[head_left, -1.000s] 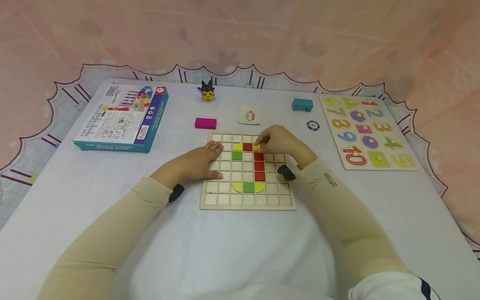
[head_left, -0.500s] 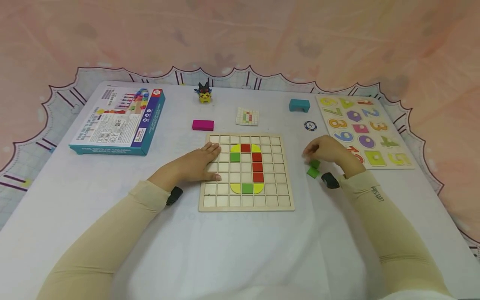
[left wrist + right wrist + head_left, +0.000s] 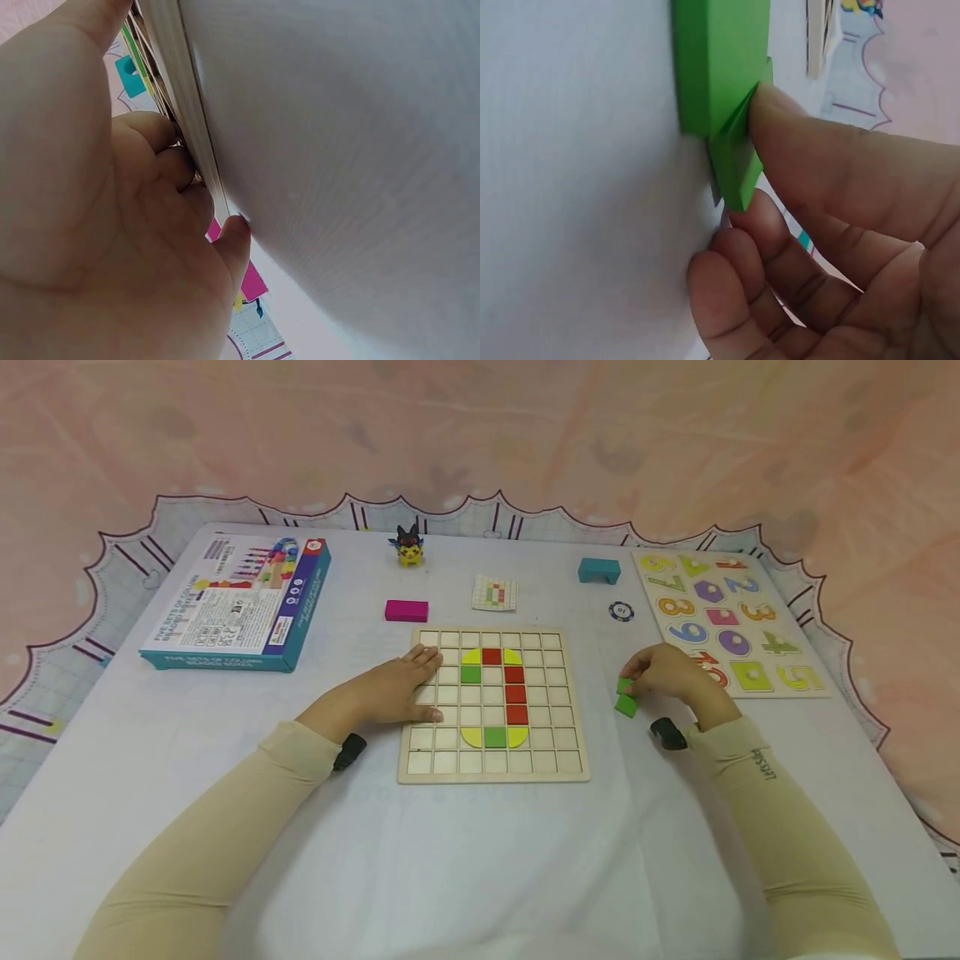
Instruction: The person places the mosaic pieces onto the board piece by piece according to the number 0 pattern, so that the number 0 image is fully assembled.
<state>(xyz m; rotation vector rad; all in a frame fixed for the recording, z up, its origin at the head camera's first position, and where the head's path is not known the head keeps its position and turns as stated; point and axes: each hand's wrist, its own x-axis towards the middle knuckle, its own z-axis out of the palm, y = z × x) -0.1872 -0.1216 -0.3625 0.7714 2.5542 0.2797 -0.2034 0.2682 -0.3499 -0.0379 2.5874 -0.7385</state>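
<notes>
**Two green blocks at my right hand, beside the grid board**

Two small green blocks (image 3: 626, 697) lay on the white table (image 3: 480, 860) right of centre in the head view, one touching the other. My right hand (image 3: 671, 675) sat just right of them; in the right wrist view my thumb (image 3: 832, 161) pressed on the upper green block (image 3: 720, 64) and my curled fingers (image 3: 757, 300) closed under the smaller lower one (image 3: 735, 169), so I had the blocks pinched, though I could not tell whether either was lifted off the table.

Left of the blocks, at the frame's centre, lay the wooden grid board (image 3: 491, 703), with red, green and yellow pieces filling some cells. My left hand (image 3: 390, 689) rested flat on the board's left side, fingers straight and gripping nothing; the left wrist view showed my fingertips (image 3: 161, 135) against the board's edge (image 3: 187, 112).

Above the board I saw a magenta block (image 3: 407, 610), a small pattern card (image 3: 495, 593) and a yellow toy figure (image 3: 408, 545). A boxed game (image 3: 240, 602) sat at upper left. At upper right were a teal block (image 3: 599, 571), a round chip (image 3: 621, 611) and a number puzzle board (image 3: 727, 622).
</notes>
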